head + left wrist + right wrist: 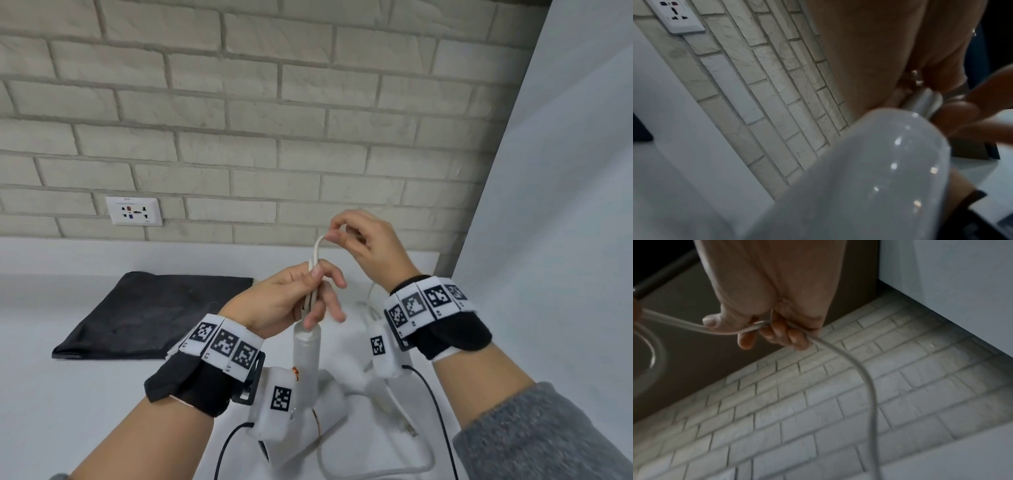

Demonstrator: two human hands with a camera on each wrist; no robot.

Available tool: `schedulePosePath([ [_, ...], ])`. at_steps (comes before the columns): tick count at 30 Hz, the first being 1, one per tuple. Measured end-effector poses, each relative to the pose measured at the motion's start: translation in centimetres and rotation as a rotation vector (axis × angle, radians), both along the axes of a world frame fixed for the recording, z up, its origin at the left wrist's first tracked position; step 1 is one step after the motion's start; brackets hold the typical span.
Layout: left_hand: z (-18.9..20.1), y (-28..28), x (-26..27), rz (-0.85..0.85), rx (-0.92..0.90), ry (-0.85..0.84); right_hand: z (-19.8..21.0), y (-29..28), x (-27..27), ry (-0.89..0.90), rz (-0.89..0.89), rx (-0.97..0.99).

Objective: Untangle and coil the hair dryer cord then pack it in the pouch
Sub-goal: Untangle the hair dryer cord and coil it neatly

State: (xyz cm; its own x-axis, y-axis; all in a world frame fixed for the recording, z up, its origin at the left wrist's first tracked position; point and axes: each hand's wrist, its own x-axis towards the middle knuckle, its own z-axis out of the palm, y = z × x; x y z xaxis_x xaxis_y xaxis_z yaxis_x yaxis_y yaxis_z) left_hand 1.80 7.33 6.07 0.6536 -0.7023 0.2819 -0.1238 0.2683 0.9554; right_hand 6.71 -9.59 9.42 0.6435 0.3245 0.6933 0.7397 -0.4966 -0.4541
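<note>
Cord (317, 255) runs doubled up from the dryer (306, 356), held above the bench (68, 411). Left grip (291, 301) pinches both strands; right grip (363, 240) pinches the loop's top. Pouch (154, 311) lies flat, left.

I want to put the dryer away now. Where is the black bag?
In the head view the black pouch lies flat on the white counter, to the left of the left hand and below the wall socket.

a plain indoor room: pale brick wall (239, 113) across the frame, wall socket (134, 211) at left, white counter (68, 394) below.
</note>
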Motion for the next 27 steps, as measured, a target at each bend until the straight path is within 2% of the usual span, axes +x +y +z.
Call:
schedulePosePath([
  [5, -0.4, 0.9, 0.6, 0.091, -0.226, 0.082, -5.6, 0.0, 0.2, 0.465, 0.034, -0.110],
  [7, -0.6, 1.1, 0.9, 0.130, -0.295, 0.121, -7.2, 0.2, -0.8, 0.629, 0.013, -0.215],
  [10, -0.7, 1.2, 1.1, 0.289, -0.316, 0.158, -8.6, 0.6, -2.1, 0.652, 0.034, -0.346],
  [13, -0.6, 1.3, 1.5, 0.452, -0.386, 0.204, -9.7, 0.1, -3.3, 0.688, 0.102, -0.298],
  [16, -0.5, 1.8, 2.2, 0.530, -0.444, 0.208, -10.7, -1.0, -4.2, 0.715, 0.147, -0.302],
  [19, -1.0, 2.0, 2.8, 0.609, -0.397, 0.154, -10.7, -1.9, -4.4, 0.652, 0.152, -0.371],
  [22, -1.2, 1.8, 3.0, 0.707, -0.181, -0.059, -8.6, -2.1, -5.2, 0.502, 0.167, -0.309],
  [25, -0.4, 1.5, 2.8, 0.678, 0.025, -0.134, -4.8, -1.9, -5.9, 0.211, 0.143, -0.228],
  [27, 0.3, 1.2, 2.4, 0.591, 0.138, -0.155, -2.1, -2.0, -5.8, -0.044, 0.043, -0.250],
])
